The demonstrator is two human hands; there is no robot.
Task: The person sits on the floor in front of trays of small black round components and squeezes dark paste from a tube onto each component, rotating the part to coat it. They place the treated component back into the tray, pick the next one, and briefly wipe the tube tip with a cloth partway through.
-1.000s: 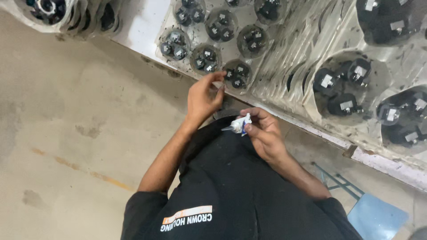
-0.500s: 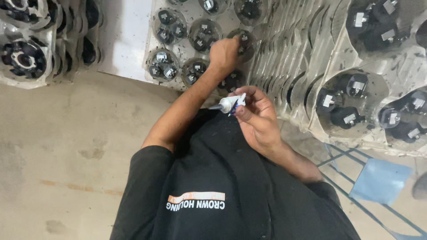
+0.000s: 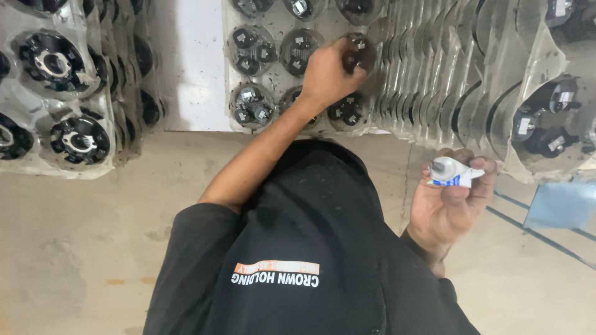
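left hand (image 3: 326, 71): stretched out to the clear blister tray (image 3: 273, 77), fingers curled round a black round part (image 3: 355, 54) in a pocket at the tray's right edge

right hand (image 3: 450, 205): back near the body, closed on a small white-and-blue tube (image 3: 452, 174), nozzle pointing right

gap: part lies up and left of the tube, so the left hand's way nearer

around: more filled pockets beside it, stacked empty trays (image 3: 428, 74) right next door, bigger black hubs (image 3: 65, 99) far left

in the way: nothing that I can see
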